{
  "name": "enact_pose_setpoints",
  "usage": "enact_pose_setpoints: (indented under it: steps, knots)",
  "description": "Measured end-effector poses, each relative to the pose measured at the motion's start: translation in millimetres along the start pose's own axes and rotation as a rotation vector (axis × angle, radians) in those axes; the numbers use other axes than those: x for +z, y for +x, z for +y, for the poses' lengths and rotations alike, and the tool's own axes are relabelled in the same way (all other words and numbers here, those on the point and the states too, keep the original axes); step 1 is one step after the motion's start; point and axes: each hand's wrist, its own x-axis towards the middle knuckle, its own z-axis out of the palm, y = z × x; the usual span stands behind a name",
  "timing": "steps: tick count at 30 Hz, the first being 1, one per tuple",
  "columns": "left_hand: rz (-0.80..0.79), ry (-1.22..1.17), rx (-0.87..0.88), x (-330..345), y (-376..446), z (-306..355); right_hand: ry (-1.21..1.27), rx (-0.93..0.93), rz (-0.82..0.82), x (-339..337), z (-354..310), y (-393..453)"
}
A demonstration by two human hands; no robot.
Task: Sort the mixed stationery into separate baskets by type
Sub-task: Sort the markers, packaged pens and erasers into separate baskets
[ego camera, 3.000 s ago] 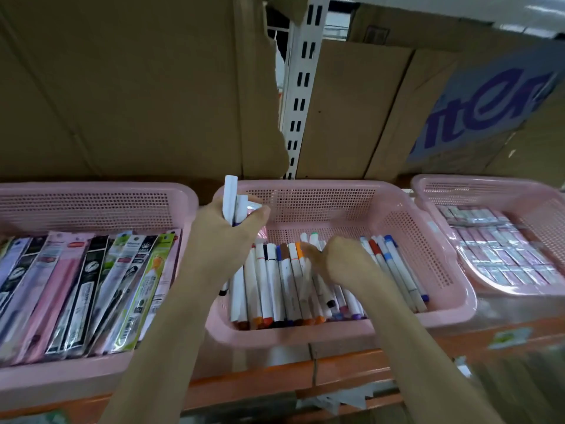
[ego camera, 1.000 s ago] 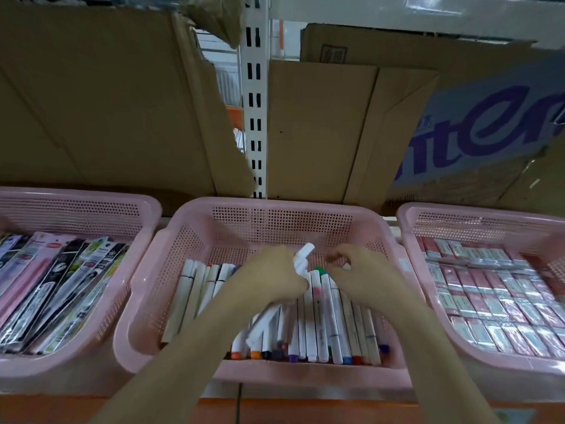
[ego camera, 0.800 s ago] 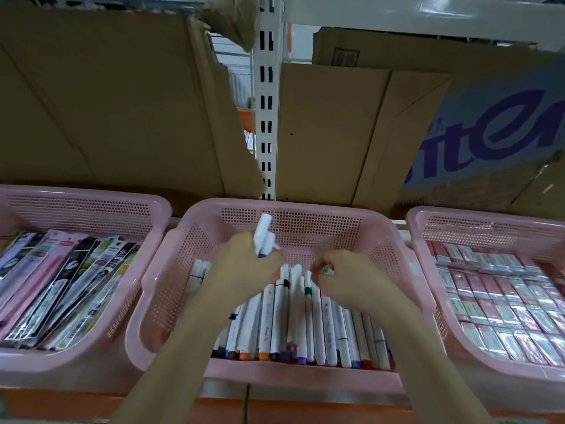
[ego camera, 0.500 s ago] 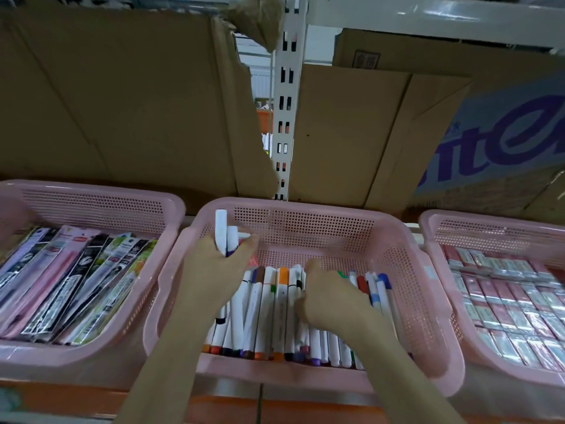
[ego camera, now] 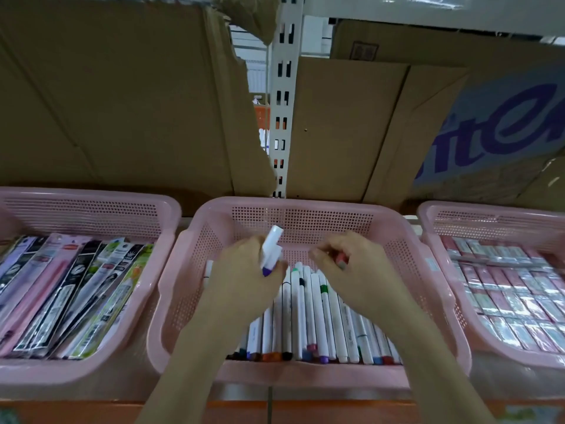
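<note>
Three pink baskets stand in a row on the shelf. The middle basket (ego camera: 305, 209) holds several white markers (ego camera: 308, 316) with coloured caps, lying side by side. My left hand (ego camera: 241, 276) grips a white marker with a purple end (ego camera: 270, 249), its tip sticking up over the basket. My right hand (ego camera: 357, 267) hovers over the far end of the markers and pinches a small reddish marker end (ego camera: 341, 260); the rest of that marker is hidden by my fingers.
The left basket (ego camera: 91, 200) holds packaged pens (ego camera: 70, 295) in long sleeves. The right basket (ego camera: 489, 215) holds rows of small wrapped pink packs (ego camera: 513, 289). Cardboard boxes (ego camera: 122, 102) and a white slotted upright (ego camera: 284, 96) stand behind. An orange shelf edge (ego camera: 275, 408) runs along the front.
My left hand tilted its markers from upright to slanting right, now near the basket's middle. My right hand rose from lying on the markers and now pinches a reddish end.
</note>
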Motion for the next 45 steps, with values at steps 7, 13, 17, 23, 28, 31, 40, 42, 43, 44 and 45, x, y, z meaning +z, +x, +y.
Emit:
enact_pose_setpoints:
  steps: [7,13,17,23,28,31,40,42,43,44,45]
  knots:
    - [-0.2,0.319,0.276,23.0,1.3,14.5,0.033,-0.067,-0.069,-13.4,4.6,-6.1]
    - [-0.235,0.41,0.222,19.2,5.2,9.7,0.199,0.017,-0.002,-22.7,23.7,-6.3]
    - [-0.175,0.346,0.055,-2.0,9.9,-8.5,0.271,0.102,0.144,-46.3,38.9,-1.6]
    - [-0.037,-0.023,-0.179,-14.8,7.9,-3.8,0.121,0.074,-0.135,-61.3,36.6,7.8]
    - [0.033,-0.308,-0.246,-11.4,-1.0,5.8,0.014,0.075,-0.429,-28.4,16.9,29.7]
    - [0.092,-0.378,-0.27,-9.8,-1.3,4.5,-0.08,0.076,-0.525,-1.4,6.5,31.9]
    - [0.4,-0.561,-0.309,4.6,15.4,19.3,0.014,-0.138,-0.44,3.7,-21.0,6.8]
    - [0.401,-0.62,-0.288,10.8,17.0,32.1,-0.011,-0.178,-0.384,7.4,-21.3,7.3]
    - [0.425,-0.662,-0.287,10.9,16.8,36.8,-0.052,-0.185,-0.362,7.4,-18.9,7.9]
    - [0.469,-0.724,-0.292,8.2,19.1,36.3,-0.11,-0.181,-0.354,6.0,-14.7,8.0]
    - [0.531,-0.795,-0.309,1.6,19.6,40.9,-0.173,-0.17,-0.356,4.0,-8.7,7.7]
